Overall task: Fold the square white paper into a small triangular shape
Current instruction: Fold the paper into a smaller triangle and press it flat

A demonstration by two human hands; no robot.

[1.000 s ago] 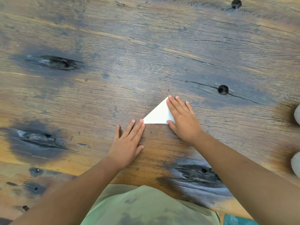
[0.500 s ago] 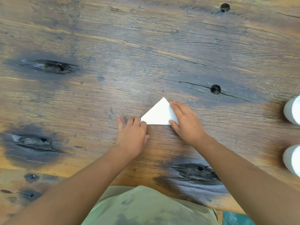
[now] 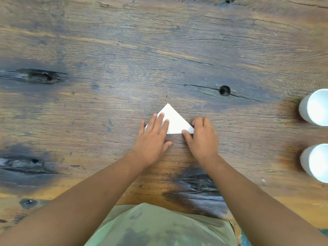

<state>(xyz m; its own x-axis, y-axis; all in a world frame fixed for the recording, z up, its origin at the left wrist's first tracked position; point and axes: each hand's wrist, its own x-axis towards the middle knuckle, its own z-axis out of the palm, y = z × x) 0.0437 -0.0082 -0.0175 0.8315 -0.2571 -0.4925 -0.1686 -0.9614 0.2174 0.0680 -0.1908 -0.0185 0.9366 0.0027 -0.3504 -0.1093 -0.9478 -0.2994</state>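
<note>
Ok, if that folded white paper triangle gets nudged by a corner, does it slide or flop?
The folded white paper triangle looks thin and light, so it would probably slide easily on the smooth wooden table. Folded in layers, it is likely stiffer than a single sheet, though still bendable. The left hand lying flat on it probably stops that.

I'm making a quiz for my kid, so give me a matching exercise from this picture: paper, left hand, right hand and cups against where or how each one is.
Things:
1. paper
2. left hand
3. right hand
4. cups

States:
A. standing at the table's right edge
B. pinching the paper's right corner
C. folded into a triangle
D. lying flat on the paper's left part

Pairs: 1-C, 2-D, 3-B, 4-A
</note>
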